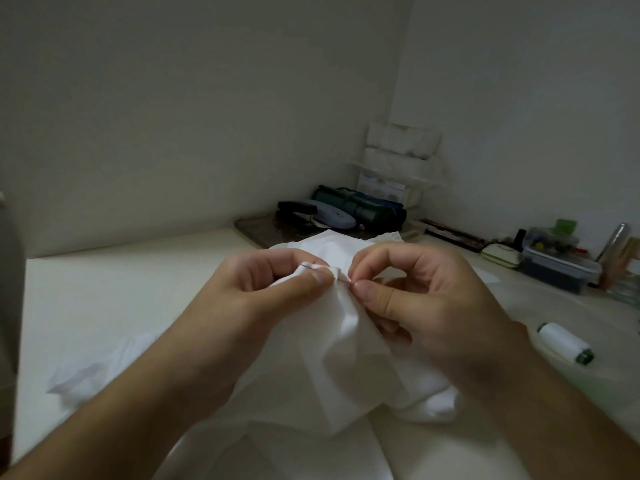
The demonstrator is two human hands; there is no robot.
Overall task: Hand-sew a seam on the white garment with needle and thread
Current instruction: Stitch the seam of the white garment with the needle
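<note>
Head view here, so you're looking down over both arms at a pale counter (104, 289) with the white garment (349, 368) heaped across the middle of it, one fold lifted up between the hands. That cloth looks thin, light and floppy, so I'd guess it slides and bunches the second you let go. Best bet is to hold it right at the folded edge, close on either side of the stitch, which is pretty much what's going on.

Left hand (263, 299) has its fingers curled in, thumb and forefinger pinching the raised fold. Right hand (412, 299) is curled too, thumb and forefinger pressed together right at the fold's tip, just beside the left thumb. There's a thin glint there that could be the needle, but it's too small to be sure. Spool of white thread (565, 343) lies off to the right.
</note>
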